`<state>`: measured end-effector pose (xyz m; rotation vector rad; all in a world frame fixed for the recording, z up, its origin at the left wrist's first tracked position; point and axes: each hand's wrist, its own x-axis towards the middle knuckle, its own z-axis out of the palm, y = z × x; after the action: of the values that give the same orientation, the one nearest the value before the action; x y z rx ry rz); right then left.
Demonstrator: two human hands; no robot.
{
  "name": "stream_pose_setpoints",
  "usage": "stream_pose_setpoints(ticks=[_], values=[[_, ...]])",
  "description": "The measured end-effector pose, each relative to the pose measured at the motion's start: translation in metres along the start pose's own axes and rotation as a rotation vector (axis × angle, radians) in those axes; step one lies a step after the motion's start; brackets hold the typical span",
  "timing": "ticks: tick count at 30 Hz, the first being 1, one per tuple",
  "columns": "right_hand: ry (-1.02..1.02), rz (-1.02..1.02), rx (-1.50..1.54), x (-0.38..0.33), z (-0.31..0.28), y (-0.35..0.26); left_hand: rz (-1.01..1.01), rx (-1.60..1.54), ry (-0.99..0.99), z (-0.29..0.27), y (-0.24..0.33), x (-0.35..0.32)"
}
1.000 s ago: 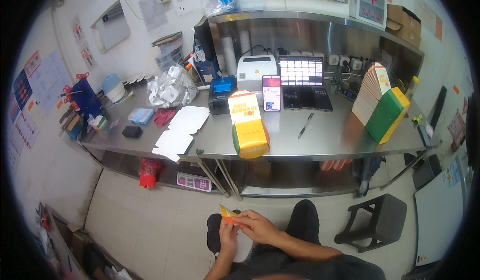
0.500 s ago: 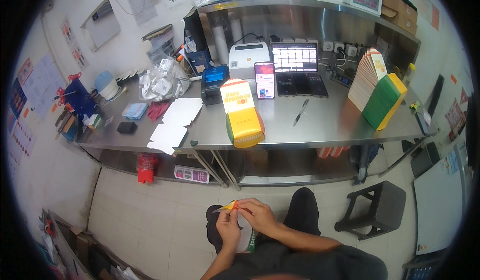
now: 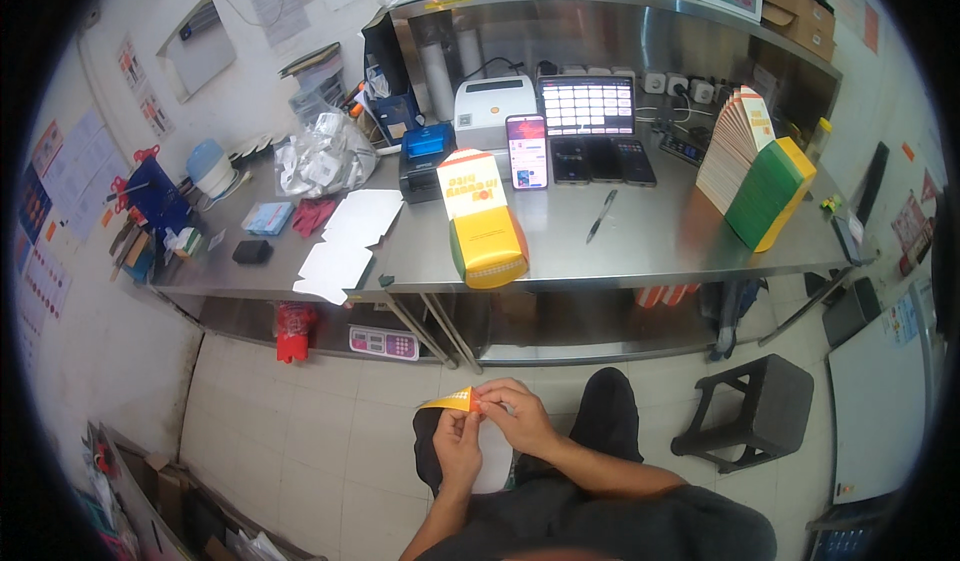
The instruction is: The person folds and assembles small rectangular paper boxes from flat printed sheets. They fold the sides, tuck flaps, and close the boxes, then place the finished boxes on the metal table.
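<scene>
Low over my lap, my left hand [image 3: 459,447] and my right hand [image 3: 517,416] meet at a cardboard food box [image 3: 450,399] with yellow and orange printing outside and white inside. Both sets of fingers pinch its orange edge, the thumbs close together. Its white inner face [image 3: 493,458] shows between my wrists; the rest is hidden by my hands. On the steel table [image 3: 560,251] ahead stands a folded box [image 3: 487,246], yellow and green with a raised white flap. At the right a stack of flat boxes [image 3: 735,166] leans behind green and yellow ones.
White cardboard blanks [image 3: 350,236] lie left of the folded box. A pen [image 3: 602,216], a phone [image 3: 528,151], a label printer [image 3: 495,116] and a tablet [image 3: 588,106] are on the table. A dark stool [image 3: 750,411] stands at my right. A purple-keyed scale [image 3: 384,343] rests on the lower shelf.
The box has turned in my hands, so more of its yellow flap shows on the left and its green edge is mostly hidden. My right hand is slightly higher.
</scene>
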<state>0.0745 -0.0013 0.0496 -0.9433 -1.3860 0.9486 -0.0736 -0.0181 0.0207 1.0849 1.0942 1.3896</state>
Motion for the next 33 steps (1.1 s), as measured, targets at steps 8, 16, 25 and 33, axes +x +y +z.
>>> stream_pose_setpoints(ticks=[8, 16, 25, 33], values=[[-0.105, -0.092, -0.245, 0.005, -0.013, -0.005, -0.028, -0.114, 0.029, -0.008, 0.003, 0.002], [0.042, 0.027, 0.001, 0.003, -0.003, -0.005, -0.115, -0.112, -0.038, -0.005, 0.008, 0.011], [0.058, -0.010, 0.017, 0.003, -0.006, -0.005, -0.057, -0.100, -0.058, -0.003, 0.006, 0.010], [-0.095, -0.042, -0.125, 0.009, -0.014, -0.007, -0.029, -0.260, 0.009, -0.003, 0.007, 0.007]])
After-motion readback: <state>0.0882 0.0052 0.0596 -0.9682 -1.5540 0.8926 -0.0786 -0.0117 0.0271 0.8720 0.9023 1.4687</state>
